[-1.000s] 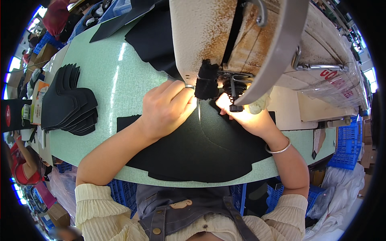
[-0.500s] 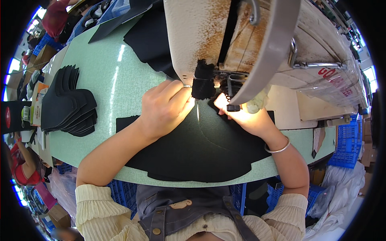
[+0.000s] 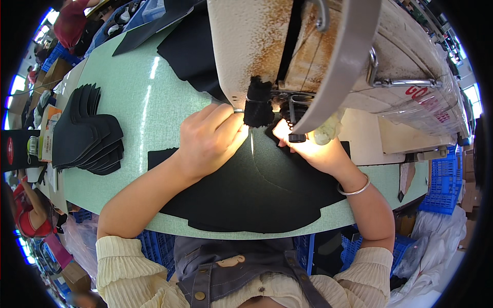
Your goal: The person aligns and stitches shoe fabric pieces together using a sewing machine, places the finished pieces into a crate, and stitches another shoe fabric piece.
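Observation:
A large black fabric piece point(image 3: 241, 200) lies under the head of a sewing machine point(image 3: 251, 46), a curved stitch line running across it. My left hand point(image 3: 210, 138) is closed at its far left part, beside the machine's needle area, with fingertips pinched on the cloth. On the other side, my right hand point(image 3: 310, 149) curls its fingers on a raised dark edge of the same piece, under the machine's bright lamp. A scrap of black fuzzy material point(image 3: 259, 102) wraps the front of the machine head and hides the needle.
Black cut pieces point(image 3: 87, 133) are stacked at the left of the pale green table point(image 3: 133, 102). More black material point(image 3: 192, 56) lies behind my left hand. A curved grey bar point(image 3: 341, 66) arches over my right hand. Blue crates point(image 3: 441, 179) stand at the right; people work at far left.

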The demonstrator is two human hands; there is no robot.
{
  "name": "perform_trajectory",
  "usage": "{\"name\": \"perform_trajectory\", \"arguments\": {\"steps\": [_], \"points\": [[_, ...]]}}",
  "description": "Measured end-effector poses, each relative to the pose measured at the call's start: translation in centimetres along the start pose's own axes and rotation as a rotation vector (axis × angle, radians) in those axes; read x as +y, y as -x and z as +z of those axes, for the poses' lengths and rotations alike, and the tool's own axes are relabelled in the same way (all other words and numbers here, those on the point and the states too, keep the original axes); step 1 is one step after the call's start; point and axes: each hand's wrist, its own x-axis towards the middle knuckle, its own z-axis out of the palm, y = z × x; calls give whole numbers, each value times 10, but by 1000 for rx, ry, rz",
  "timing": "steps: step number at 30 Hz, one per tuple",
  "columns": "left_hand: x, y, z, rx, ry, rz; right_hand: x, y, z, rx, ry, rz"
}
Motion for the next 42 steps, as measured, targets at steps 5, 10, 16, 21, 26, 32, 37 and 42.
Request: {"name": "perform_trajectory", "arguments": {"steps": [5, 10, 16, 21, 26, 32, 37, 42], "points": [[0, -2, 0, 22, -7, 16, 3, -1, -1, -26, 48, -36], [-2, -1, 2, 22, 7, 6, 3, -2, -2, -38, 63, -38], [-3, -1, 1, 3, 13, 3, 0, -2, 1, -14, 25, 1], [-4, -2, 0, -1, -41, 1, 4, -12, 5, 99, 644, -457], [-7, -2, 4, -2, -8, 9, 33, -36, 6, 61, 553, -704], [-8, 1, 7, 8, -28, -1, 10, -43, 1, -55, 735, -485], [-9, 2, 8, -2, -32, -9, 6, -41, 9, 20, 636, -471], [-9, 2, 9, -5, -34, -9, 19, -46, 8, 65, 701, -501]]}}
